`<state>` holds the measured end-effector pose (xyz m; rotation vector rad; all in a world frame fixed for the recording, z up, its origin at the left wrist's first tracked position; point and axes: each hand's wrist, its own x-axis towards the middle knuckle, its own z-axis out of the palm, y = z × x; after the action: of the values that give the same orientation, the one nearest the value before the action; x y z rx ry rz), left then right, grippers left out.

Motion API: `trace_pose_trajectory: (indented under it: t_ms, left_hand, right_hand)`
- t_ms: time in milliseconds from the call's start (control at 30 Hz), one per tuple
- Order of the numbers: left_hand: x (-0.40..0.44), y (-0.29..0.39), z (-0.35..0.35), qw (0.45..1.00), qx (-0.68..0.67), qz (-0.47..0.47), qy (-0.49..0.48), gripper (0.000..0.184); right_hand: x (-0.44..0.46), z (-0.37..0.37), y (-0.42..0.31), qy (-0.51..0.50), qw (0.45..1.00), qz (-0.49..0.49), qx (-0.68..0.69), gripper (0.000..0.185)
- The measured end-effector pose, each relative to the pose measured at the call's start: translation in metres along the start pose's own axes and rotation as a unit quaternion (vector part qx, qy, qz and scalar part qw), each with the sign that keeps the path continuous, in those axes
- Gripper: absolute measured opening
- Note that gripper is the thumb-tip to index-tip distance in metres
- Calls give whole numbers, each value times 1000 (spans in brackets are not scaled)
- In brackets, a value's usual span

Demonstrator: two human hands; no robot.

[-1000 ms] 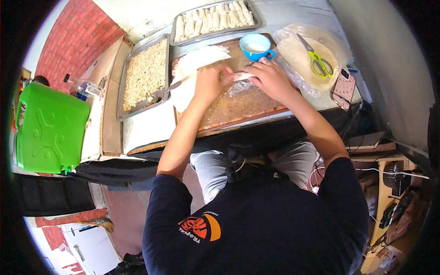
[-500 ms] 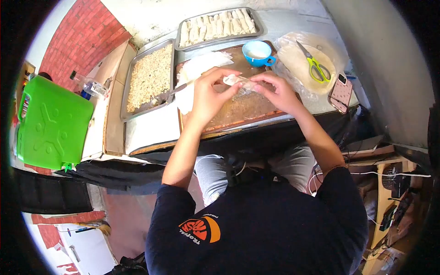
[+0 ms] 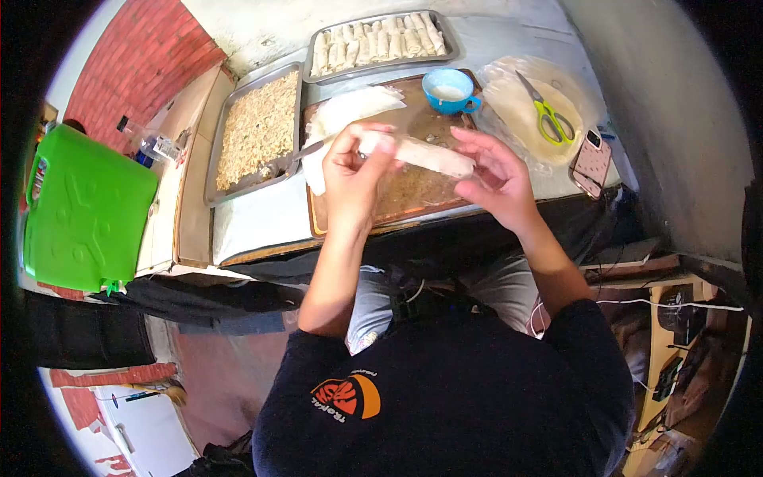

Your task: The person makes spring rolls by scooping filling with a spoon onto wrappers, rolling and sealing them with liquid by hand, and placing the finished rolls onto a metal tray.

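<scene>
furthest left, green jug [image 3: 91, 211]: stands upright, its handle toward the outer edge of the view.
clear bottle [image 3: 151, 145]: dark-capped, tilted, just behind the jug, its label turned to the camera.
filling tray [image 3: 299, 103]: metal, on the bench [image 3: 254, 226], with loose pale filling [image 3: 258, 119] spread over most of it; the near right corner shows darker metal.
flat metal utensil [image 3: 315, 147]: reaches over the tray's right rim toward the wrapper sheets.
wrapper sheets [image 3: 358, 107]: thin and white, lying over the board's left part, partly hidden by the left hand.
left hand [image 3: 355, 171]: thumb and fingers pinched on the left end of the roll.
roll tray [image 3: 381, 71]: at the back of the bench, pale finished rolls [image 3: 377, 40] packed side by side.
brown board [image 3: 409, 195]: beneath both hands, its surface smeared and shiny.
pale roll [image 3: 435, 157]: held up above the board between the hands, slanting down toward its right end.
blue cup [image 3: 447, 105]: on the board's far right corner, handle to the right, something white inside.
right hand [image 3: 509, 179]: fingers and thumb wide apart around the roll's right end; contact cannot be told.
round sheets [image 3: 509, 99]: in clear plastic, right of the board.
green-handled scissors [image 3: 552, 123]: lying on those sheets, tips pointing away.
pink phone [image 3: 592, 163]: face down beside the plastic, near the bench's front edge.
</scene>
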<state>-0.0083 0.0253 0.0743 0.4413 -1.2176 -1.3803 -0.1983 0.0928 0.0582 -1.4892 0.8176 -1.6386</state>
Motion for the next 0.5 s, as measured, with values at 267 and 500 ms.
trace_pose_trajectory:
  t_ms: [267,500]
  left_hand:
    - [-31,-62,-5,880,-405,-232,88,31]
    - [-33,-84,-12,840,-474,-260,49,40]
  right_hand:
    - [-2,22,-21,65,984,-71,-147,39]
    - [-5,25,-34,10,960,-111,-256,51]
